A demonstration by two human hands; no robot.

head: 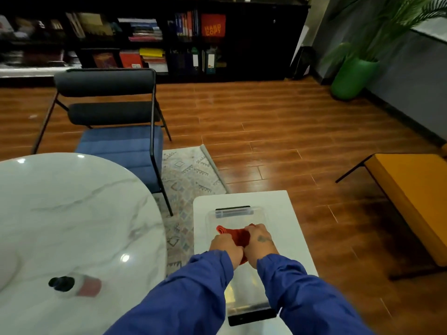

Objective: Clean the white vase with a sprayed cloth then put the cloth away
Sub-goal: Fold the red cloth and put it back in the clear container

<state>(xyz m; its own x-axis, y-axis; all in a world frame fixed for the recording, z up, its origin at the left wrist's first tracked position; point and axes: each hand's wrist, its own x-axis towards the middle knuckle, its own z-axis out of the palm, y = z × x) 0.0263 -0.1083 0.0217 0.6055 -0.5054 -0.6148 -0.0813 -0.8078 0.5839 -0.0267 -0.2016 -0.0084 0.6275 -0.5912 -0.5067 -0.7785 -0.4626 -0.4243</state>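
Both of my hands grip a red cloth (235,235) over a clear plastic box (242,215) with dark handles. My left hand (226,249) pinches the cloth's near left part. My right hand (260,240) closes on its right part. The box stands on a small white side table (278,206). A spray bottle (77,285) with a black head and a pink label lies blurred on the round marble table (72,213) at the left. At the far left edge a white curved form (6,269) shows; I cannot tell whether it is the vase.
A blue and black chair (116,131) stands behind the marble table on a patterned rug (191,175). An orange bench (411,197) is at the right, a green plant pot (350,76) at the back right, dark bookshelves (169,39) along the far wall.
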